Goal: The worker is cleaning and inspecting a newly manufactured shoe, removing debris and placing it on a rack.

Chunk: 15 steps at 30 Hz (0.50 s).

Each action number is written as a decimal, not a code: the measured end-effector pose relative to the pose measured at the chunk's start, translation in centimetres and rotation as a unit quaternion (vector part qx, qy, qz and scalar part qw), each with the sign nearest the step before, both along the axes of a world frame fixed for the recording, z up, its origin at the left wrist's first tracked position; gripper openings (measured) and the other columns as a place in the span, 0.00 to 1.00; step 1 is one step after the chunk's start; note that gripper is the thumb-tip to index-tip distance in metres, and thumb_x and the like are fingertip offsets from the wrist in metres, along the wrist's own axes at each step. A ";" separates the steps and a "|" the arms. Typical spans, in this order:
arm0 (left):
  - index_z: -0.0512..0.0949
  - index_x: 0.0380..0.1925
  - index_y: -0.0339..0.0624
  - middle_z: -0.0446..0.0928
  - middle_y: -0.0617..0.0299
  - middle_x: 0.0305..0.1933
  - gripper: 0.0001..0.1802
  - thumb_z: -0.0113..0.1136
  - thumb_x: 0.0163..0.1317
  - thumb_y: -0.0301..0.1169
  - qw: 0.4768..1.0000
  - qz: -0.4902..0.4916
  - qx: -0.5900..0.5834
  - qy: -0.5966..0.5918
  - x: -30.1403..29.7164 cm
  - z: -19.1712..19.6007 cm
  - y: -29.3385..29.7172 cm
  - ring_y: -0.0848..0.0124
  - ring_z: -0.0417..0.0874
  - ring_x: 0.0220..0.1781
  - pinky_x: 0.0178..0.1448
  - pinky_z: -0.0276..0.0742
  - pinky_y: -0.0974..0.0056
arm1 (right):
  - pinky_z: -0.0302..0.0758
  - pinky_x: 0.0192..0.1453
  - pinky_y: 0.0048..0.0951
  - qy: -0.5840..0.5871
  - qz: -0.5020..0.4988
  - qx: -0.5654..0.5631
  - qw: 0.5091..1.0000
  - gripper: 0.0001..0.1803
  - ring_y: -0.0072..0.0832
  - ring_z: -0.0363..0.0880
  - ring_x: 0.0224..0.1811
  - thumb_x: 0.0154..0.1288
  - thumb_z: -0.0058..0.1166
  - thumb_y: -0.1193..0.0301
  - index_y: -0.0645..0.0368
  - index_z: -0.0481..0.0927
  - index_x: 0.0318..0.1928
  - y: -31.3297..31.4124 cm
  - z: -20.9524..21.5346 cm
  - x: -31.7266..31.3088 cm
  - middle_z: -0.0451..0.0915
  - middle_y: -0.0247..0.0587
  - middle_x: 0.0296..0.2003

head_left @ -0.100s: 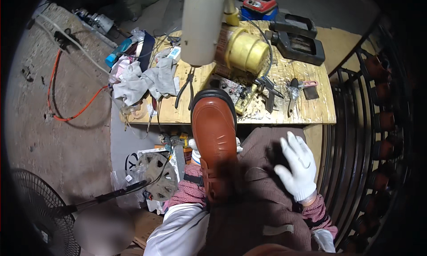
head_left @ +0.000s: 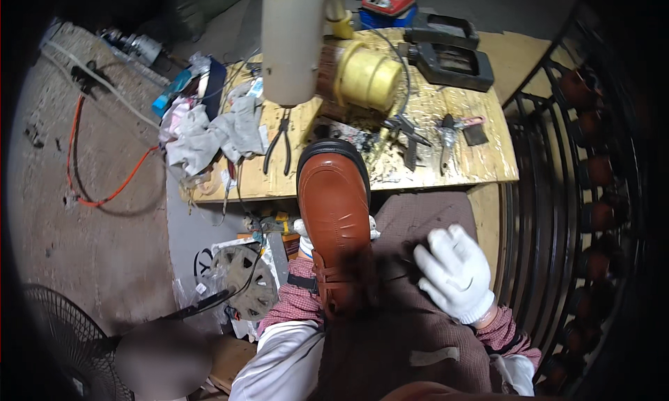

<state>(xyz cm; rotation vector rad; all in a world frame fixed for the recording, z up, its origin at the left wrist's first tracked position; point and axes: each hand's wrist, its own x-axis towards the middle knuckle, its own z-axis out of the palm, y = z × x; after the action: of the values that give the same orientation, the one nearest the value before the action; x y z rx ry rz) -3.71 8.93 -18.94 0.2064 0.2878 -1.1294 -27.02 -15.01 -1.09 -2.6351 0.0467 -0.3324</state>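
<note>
A reddish-brown leather shoe [head_left: 334, 199] with a black sole edge and a strap points toe-away in the middle, upper side up. My left hand [head_left: 305, 242], in a white knit glove, grips it from below. Only bits of the glove show at either side of the shoe; most of the fingers are hidden underneath. To the right, over my brown-clad lap [head_left: 418, 223], my right hand [head_left: 456, 275] is raised in a matching glove. Its fingers are loosely extended and apart from the shoe, and I see nothing in them.
Ahead stands a wooden bench [head_left: 279, 187] with pliers [head_left: 280, 147], grey rags [head_left: 237, 129], a yellow cylindrical part [head_left: 369, 77] and black trays [head_left: 456, 66]. A pale vertical pipe [head_left: 293, 45] rises above it. A black rack [head_left: 519, 234] of shoes is at right, a fan [head_left: 63, 331] at lower left.
My right hand has moved slightly left and lower, its fingers more bent. The bench has shifted a little left in view. The shoe stays held by my left hand.
</note>
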 end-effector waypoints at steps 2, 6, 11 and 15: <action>0.61 0.76 0.45 0.67 0.47 0.75 0.41 0.53 0.73 0.59 0.997 -0.066 -0.022 -0.033 0.0 1.0 -2.4 0.49 0.73 0.71 0.75 0.67 0.38 | 0.79 0.64 0.48 -0.098 0.011 -0.096 0.990 0.26 0.42 0.81 0.55 0.53 0.61 0.70 0.52 0.85 0.56 1.6 -1.3 -2.7 0.80 0.45 0.58; 0.63 0.75 0.41 0.67 0.48 0.75 0.48 0.60 0.65 0.63 0.971 -0.186 -0.075 -0.133 0.5 0.9 -8.2 0.50 0.71 0.73 0.78 0.67 0.42 | 0.83 0.45 0.37 -0.003 0.078 -0.111 0.991 0.30 0.36 0.80 0.44 0.58 0.55 0.72 0.51 0.77 0.64 2.9 0.4 -5.0 0.77 0.43 0.60; 0.57 0.79 0.48 0.60 0.55 0.81 0.52 0.57 0.66 0.68 0.870 -0.254 -0.357 -0.227 -4.8 11.4 -20.3 0.53 0.63 0.79 0.83 0.58 0.45 | 0.75 0.31 0.39 -0.208 -0.194 -0.076 0.956 0.27 0.41 0.77 0.28 0.57 0.61 0.68 0.58 0.78 0.59 3.6 7.0 -6.7 0.79 0.46 0.38; 0.55 0.80 0.44 0.59 0.56 0.82 0.47 0.47 0.73 0.65 0.792 -0.222 -0.395 -0.408 -8.2 26.8 -27.7 0.56 0.64 0.78 0.81 0.59 0.47 | 0.79 0.33 0.35 -0.418 -0.362 0.040 0.832 0.20 0.38 0.81 0.30 0.67 0.51 0.72 0.63 0.78 0.58 6.6 17.8 -12.5 0.79 0.47 0.34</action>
<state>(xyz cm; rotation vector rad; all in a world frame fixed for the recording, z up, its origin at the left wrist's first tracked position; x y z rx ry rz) -11.87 -18.76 7.85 -0.0079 -1.0593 -1.4183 -39.48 -8.37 16.69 -2.0521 0.7463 -1.6474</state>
